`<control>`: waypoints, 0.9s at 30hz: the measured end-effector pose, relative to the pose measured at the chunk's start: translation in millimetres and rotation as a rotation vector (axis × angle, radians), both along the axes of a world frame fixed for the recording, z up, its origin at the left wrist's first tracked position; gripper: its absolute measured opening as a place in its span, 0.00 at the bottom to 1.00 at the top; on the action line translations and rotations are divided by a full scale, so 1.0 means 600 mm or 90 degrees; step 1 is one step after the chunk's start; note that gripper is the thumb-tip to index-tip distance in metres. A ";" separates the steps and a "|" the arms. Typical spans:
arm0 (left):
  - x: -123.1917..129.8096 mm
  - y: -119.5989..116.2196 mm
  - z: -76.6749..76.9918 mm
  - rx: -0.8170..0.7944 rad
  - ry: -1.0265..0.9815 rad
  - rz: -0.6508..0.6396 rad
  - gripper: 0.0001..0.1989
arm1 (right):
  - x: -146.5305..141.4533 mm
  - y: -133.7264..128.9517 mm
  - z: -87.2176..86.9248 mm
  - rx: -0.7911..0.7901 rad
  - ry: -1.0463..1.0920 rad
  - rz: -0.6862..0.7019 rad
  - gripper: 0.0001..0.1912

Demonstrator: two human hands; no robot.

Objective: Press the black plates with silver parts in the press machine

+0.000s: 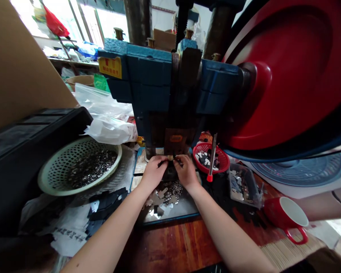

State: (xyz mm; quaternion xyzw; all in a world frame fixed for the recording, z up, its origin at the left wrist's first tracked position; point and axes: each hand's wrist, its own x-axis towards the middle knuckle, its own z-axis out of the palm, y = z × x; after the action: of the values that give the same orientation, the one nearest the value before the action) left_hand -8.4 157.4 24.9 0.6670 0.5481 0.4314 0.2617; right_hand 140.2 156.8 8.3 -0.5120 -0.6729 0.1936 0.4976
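Note:
A blue press machine (150,79) stands in the middle, with a dark tool head above its metal base (184,208). Just under that head, my left hand (155,170) and my right hand (185,171) are close together, one on each side of a small dark die area. Fingers and thumb are pinched on both hands; whatever lies between them is too small and dark to name. Small shiny metal pieces (173,189) and flat plates (161,193) are scattered on the base between my wrists.
A pale green basket (49,170) of small metal parts is at the left, beside dark strips (105,208). Right of the press are a red basket (224,161), a lever with a red tip (211,163), a clear tray (254,197), a red mug (275,212) and a large red wheel (290,76).

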 end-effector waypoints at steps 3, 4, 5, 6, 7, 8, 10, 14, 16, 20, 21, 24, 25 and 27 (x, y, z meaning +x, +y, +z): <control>0.001 0.002 0.003 -0.019 -0.014 -0.012 0.13 | 0.001 0.002 -0.001 -0.008 0.007 0.007 0.07; 0.001 0.002 0.004 -0.024 -0.019 -0.017 0.13 | 0.001 0.002 -0.001 -0.010 0.008 0.008 0.07; 0.002 0.003 0.004 -0.029 -0.022 -0.022 0.13 | 0.001 0.003 0.000 -0.012 0.008 0.009 0.07; 0.002 0.003 0.004 -0.033 -0.026 -0.026 0.13 | 0.002 0.003 0.001 -0.014 0.007 0.011 0.07; 0.001 0.004 0.004 -0.036 -0.029 -0.031 0.14 | 0.002 0.003 0.002 -0.014 0.006 0.012 0.07; 0.001 0.004 0.004 -0.039 -0.031 -0.035 0.14 | 0.002 0.003 0.003 -0.015 0.004 0.014 0.08; 0.000 0.004 0.003 -0.042 -0.034 -0.045 0.15 | 0.003 0.003 0.005 -0.013 0.000 0.017 0.08; -0.002 0.004 0.001 -0.040 -0.039 -0.059 0.14 | 0.002 0.003 0.005 -0.011 -0.008 0.020 0.09; 0.000 0.005 0.000 -0.039 -0.041 -0.061 0.15 | -0.001 0.005 0.005 -0.009 -0.012 0.019 0.10; 0.001 0.008 0.000 -0.036 -0.048 -0.055 0.15 | 0.000 0.003 0.007 -0.015 -0.015 0.007 0.10; -0.003 0.006 0.001 -0.034 -0.050 -0.046 0.15 | 0.004 -0.004 0.008 -0.017 -0.013 -0.001 0.10; -0.027 -0.014 0.006 -0.023 -0.057 0.001 0.17 | 0.027 -0.052 0.011 -0.015 -0.025 -0.020 0.10; -0.038 -0.028 0.008 -0.017 -0.051 0.013 0.17 | 0.038 -0.075 0.010 -0.012 -0.047 -0.013 0.10; -0.061 -0.065 0.010 0.008 0.010 0.010 0.14 | 0.060 -0.128 0.003 -0.014 -0.132 0.029 0.10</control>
State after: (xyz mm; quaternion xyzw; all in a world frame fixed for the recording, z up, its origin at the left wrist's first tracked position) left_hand -45.3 118.1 31.0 0.6676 0.5526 0.4320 0.2498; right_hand 176.0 80.1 10.2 -0.5195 -0.7297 0.1584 0.4153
